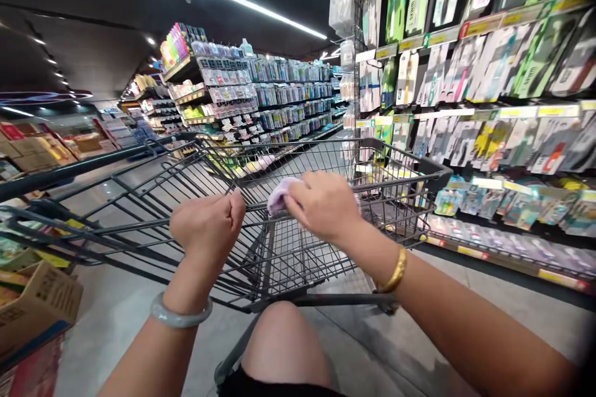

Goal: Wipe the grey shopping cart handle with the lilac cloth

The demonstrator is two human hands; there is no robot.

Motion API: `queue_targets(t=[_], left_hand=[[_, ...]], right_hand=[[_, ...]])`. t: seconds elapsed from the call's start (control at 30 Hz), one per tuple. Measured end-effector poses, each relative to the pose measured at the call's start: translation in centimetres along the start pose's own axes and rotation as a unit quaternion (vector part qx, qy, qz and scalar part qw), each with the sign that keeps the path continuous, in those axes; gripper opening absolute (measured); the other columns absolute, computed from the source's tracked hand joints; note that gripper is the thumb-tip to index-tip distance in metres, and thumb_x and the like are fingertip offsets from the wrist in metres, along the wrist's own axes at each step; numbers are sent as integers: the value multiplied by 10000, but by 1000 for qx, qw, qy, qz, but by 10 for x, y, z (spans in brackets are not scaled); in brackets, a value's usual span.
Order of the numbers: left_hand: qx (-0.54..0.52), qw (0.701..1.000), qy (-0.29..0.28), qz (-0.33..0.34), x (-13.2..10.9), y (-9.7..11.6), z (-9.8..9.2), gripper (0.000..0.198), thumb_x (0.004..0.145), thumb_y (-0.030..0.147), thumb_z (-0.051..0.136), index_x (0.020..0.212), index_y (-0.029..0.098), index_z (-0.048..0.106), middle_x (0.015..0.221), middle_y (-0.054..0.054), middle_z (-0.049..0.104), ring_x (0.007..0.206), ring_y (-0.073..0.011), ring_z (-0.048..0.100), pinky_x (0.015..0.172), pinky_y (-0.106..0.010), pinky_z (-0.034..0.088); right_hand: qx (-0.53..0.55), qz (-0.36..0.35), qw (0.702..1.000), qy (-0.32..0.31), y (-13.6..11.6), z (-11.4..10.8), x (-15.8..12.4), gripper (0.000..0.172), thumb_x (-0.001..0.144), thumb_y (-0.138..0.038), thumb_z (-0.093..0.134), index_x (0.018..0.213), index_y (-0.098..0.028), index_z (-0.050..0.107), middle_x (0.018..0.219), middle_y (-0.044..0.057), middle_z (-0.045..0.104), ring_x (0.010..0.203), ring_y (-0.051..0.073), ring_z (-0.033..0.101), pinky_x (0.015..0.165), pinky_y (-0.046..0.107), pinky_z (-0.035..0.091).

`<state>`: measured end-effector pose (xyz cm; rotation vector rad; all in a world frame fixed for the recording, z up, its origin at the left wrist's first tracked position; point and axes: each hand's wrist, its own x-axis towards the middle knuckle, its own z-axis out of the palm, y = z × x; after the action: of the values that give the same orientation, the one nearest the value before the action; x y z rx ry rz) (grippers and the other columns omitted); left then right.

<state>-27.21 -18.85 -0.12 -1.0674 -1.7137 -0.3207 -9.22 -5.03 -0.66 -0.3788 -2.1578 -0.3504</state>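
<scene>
Head view, centre of frame: I see the right hand (323, 206) with its fingers clamped on a lilac cloth (278, 196), pressed to the near rail of the cart (435, 169). Just left of it, the left hand (207, 229) has its fingers together in a fist around the same rail. Shelves (493, 68) fill the right of the frame.

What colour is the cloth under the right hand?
Pale lilac. The cloth shows best in the head view.

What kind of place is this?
Probably a supermarket: a wire shopping cart in front, shelves of hanging packaged goods with yellow price tags, and more stocked aisles behind.
</scene>
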Motion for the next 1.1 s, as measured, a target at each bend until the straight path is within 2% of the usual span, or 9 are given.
queue_targets(t=[0.13,0.37,0.43,0.53,0.7,0.77,0.9,1.0,1.1], left_hand=[[-34,999,14,17,-1,-3,1,495,965,337,435,485,215,449,463,-6,456,508,-160,384,575,-329,188],[-76,996,42,4,-1,8,5,498,947,300,444,460,216,377,453,3,405,492,-143,353,581,-332,216],[-90,994,59,8,0,14,6,487,935,279,458,461,217,364,451,5,407,491,-142,352,584,-331,227],[-108,990,88,21,1,25,8,469,915,244,480,464,220,353,445,8,407,492,-142,356,585,-328,247],[-125,987,99,19,9,44,11,476,916,238,473,458,220,342,446,13,388,489,-140,344,580,-327,245],[-136,985,99,28,12,51,12,465,919,236,477,468,218,367,454,17,393,493,-139,344,577,-322,243],[-189,970,143,50,19,68,14,463,902,228,521,464,209,375,440,33,360,474,-129,307,567,-320,228],[-227,955,183,62,24,83,15,456,877,205,564,461,202,379,432,43,346,459,-119,279,558,-322,210],[-238,949,198,65,28,100,15,451,871,197,576,458,198,395,425,46,362,452,-115,281,553,-326,192]], right_hand=[[-47,51,997,-26,57,-22,-35,403,1005,-394,356,859,-212,684,789,48,639,681,155,479,613,330,259],[-150,136,979,29,171,-66,-116,487,983,-520,346,822,-221,694,847,136,684,781,191,574,654,386,362],[-180,192,962,78,172,-70,-122,502,960,-547,368,684,-226,637,720,128,641,674,168,518,586,387,322],[-205,247,938,128,137,-65,-107,418,944,-436,432,582,-240,510,588,66,555,569,141,407,543,366,276],[-210,101,971,60,74,-58,-77,325,936,-423,463,741,-243,652,720,53,635,683,186,511,635,371,303],[-216,64,973,51,82,-66,-87,301,934,-425,476,843,-243,698,774,63,668,722,196,536,658,367,325],[-216,71,969,97,138,-96,-137,308,916,-379,501,1033,-191,715,921,107,721,819,223,598,705,355,379],[-248,122,951,137,173,-119,-169,333,913,-413,448,862,-183,683,835,123,677,778,235,582,654,358,328],[-284,194,926,155,173,-129,-169,313,896,-415,447,654,-228,515,651,67,535,632,187,456,566,338,230]])
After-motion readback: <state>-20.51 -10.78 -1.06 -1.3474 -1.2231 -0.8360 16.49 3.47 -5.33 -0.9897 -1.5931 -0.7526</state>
